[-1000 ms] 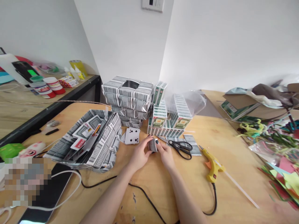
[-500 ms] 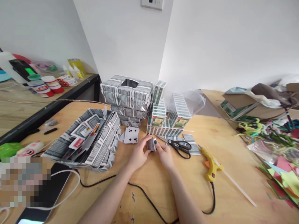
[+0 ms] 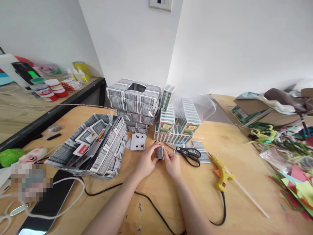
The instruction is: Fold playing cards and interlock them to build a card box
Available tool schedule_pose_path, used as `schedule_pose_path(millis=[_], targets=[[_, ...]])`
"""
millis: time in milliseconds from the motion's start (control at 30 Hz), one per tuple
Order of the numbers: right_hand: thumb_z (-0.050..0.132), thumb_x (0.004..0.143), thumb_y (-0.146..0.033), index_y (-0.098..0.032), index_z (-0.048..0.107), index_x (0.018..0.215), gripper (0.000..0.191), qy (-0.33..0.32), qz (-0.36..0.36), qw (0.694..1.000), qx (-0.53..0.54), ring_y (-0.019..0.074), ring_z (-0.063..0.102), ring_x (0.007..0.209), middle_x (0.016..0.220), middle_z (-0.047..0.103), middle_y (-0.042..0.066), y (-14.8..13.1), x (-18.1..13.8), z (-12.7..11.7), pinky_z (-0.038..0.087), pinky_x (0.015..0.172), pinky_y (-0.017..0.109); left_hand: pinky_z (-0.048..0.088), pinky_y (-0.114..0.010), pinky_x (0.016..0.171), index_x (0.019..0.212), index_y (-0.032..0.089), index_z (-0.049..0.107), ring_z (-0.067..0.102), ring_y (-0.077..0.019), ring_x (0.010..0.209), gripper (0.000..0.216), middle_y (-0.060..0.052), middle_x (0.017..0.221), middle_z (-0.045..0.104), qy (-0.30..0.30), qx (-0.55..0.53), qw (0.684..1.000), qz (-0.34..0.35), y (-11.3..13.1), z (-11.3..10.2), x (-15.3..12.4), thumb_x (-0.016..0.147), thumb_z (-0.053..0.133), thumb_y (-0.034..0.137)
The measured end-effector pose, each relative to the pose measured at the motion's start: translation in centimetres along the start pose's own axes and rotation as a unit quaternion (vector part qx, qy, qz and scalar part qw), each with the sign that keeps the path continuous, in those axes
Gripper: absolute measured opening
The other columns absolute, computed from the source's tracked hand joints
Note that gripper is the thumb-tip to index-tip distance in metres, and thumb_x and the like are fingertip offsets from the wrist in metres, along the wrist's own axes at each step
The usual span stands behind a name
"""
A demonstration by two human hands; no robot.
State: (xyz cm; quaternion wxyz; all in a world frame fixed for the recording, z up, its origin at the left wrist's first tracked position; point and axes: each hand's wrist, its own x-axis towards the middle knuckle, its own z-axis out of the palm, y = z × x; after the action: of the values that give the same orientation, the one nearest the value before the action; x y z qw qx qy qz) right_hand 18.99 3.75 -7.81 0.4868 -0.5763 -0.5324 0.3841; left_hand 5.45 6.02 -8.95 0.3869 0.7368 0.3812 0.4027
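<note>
Between my two hands is a folded playing card with a grey patterned back. My left hand grips its left side, thumb below and fingers above. The fingers of my right hand pinch its right edge. Just beyond my left hand lies a stack of playing cards, a four of spades face up on top. Black-handled scissors rest to the right of my right hand, over some flat patterned cards.
A basket made of folded cards holding loose cards stands left. Behind are stacked card-covered boxes and green card packs. A yellow glue gun with a glue stick lies right; its black cable crosses the table under my arms.
My right thumb and fingers have shifted slightly along the card's right edge. The card is still held in both hands, and the view has moved a little.
</note>
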Motion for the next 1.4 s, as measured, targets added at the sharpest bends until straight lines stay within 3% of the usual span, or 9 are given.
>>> schedule_pose_path(millis=[167, 300, 433, 533, 900, 1033, 1167, 1300, 1400], targets=[[0.043, 0.079, -0.046, -0.016, 0.068, 0.077, 0.039, 0.034, 0.003, 0.999, -0.038, 0.0192, 0.056, 0.059, 0.066, 0.066, 0.003, 0.4, 0.0, 0.1, 0.04, 0.054, 0.027, 0.036, -0.045, 0.1, 0.119, 0.024, 0.041, 0.041, -0.0206, 0.12, 0.058, -0.007, 0.129, 0.045, 0.001, 0.006, 1.0, -0.006, 0.0, 0.2, 0.0, 0.068, 0.05, -0.002], [0.042, 0.08, -0.046, -0.016, 0.068, 0.08, 0.039, 0.05, 0.016, 0.999, -0.006, 0.0211, 0.058, 0.064, 0.07, 0.067, 0.004, 0.6, -0.1, 0.2, 0.043, 0.06, 0.029, 0.036, -0.044, 0.1, 0.12, 0.025, 0.041, 0.042, -0.0201, 0.12, 0.058, -0.007, 0.129, 0.045, 0.005, 0.016, 1.0, -0.006, 0.0, 0.1, 0.1, 0.069, 0.05, -0.001], [0.048, 0.078, -0.041, -0.018, 0.063, 0.102, 0.037, 0.027, 0.005, 0.998, 0.049, 0.0233, 0.06, 0.081, 0.093, 0.067, 0.006, 0.9, -0.2, 0.5, 0.046, 0.072, 0.033, 0.037, -0.043, 0.1, 0.122, 0.024, 0.038, 0.042, -0.0199, 0.119, 0.058, -0.007, 0.128, 0.045, 0.033, 0.032, 0.999, -0.013, 0.0, -0.1, 0.2, 0.07, 0.049, 0.001], [0.055, 0.074, -0.036, -0.019, 0.056, 0.114, 0.044, 0.002, 0.001, 0.999, 0.05, 0.0236, 0.062, 0.082, 0.098, 0.066, 0.007, 1.1, -0.3, 0.7, 0.047, 0.074, 0.035, 0.037, -0.042, 0.099, 0.122, 0.024, 0.038, 0.043, -0.0197, 0.118, 0.057, -0.007, 0.127, 0.046, 0.045, 0.048, 0.998, -0.016, 0.0, -0.1, 0.2, 0.07, 0.048, 0.001], [0.049, 0.077, -0.027, -0.021, 0.06, 0.109, 0.035, 0.002, -0.047, 0.999, 0.013, 0.0258, 0.056, 0.103, 0.111, 0.062, 0.006, 1.3, -0.3, 0.6, 0.04, 0.09, 0.04, 0.034, -0.041, 0.101, 0.122, 0.024, 0.04, 0.04, -0.0195, 0.119, 0.055, -0.005, 0.127, 0.045, 0.05, 0.098, 0.994, 0.003, -0.1, 0.0, 0.1, 0.072, 0.048, 0.003], [0.048, 0.076, -0.024, -0.02, 0.062, 0.103, 0.031, -0.011, -0.051, 0.998, 0.018, 0.0256, 0.058, 0.097, 0.103, 0.065, 0.006, 1.6, -0.1, 0.5, 0.044, 0.084, 0.038, 0.034, -0.042, 0.1, 0.124, 0.026, 0.04, 0.039, -0.0207, 0.117, 0.058, -0.005, 0.125, 0.045, 0.039, 0.122, 0.992, 0.021, 0.4, -0.1, 0.0, 0.071, 0.047, 0.002], [0.05, 0.073, -0.022, -0.017, 0.061, 0.087, 0.019, -0.013, -0.013, 0.999, 0.028, 0.0209, 0.06, 0.071, 0.076, 0.065, 0.004, 1.5, -0.2, 0.6, 0.047, 0.065, 0.032, 0.031, -0.043, 0.1, 0.124, 0.026, 0.042, 0.04, -0.0227, 0.114, 0.062, -0.005, 0.121, 0.047, 0.009, 0.127, 0.991, 0.03, 1.4, -0.3, -0.2, 0.067, 0.046, 0.0], [0.052, 0.074, -0.03, -0.018, 0.055, 0.086, 0.017, -0.029, 0.042, 0.99, 0.13, 0.0154, 0.057, 0.057, 0.065, 0.061, 0.0, 0.8, -0.2, 0.9, 0.045, 0.053, 0.026, 0.032, -0.042, 0.099, 0.126, 0.024, 0.037, 0.041, -0.0229, 0.115, 0.062, -0.007, 0.124, 0.045, 0.021, 0.007, 1.0, 0.019, 2.0, -0.3, -0.1, 0.069, 0.049, 0.007], [0.054, 0.075, -0.039, -0.02, 0.048, 0.093, 0.027, -0.05, 0.072, 0.975, 0.203, 0.0123, 0.054, 0.045, 0.058, 0.059, -0.003, 0.2, -0.3, 1.1, 0.042, 0.046, 0.023, 0.044, -0.035, 0.085, 0.124, 0.02, 0.035, 0.053, -0.0184, 0.101, 0.048, -0.009, 0.115, 0.051, 0.097, -0.106, 0.988, -0.051, 1.6, 0.0, 0.2, 0.077, 0.045, 0.017]])
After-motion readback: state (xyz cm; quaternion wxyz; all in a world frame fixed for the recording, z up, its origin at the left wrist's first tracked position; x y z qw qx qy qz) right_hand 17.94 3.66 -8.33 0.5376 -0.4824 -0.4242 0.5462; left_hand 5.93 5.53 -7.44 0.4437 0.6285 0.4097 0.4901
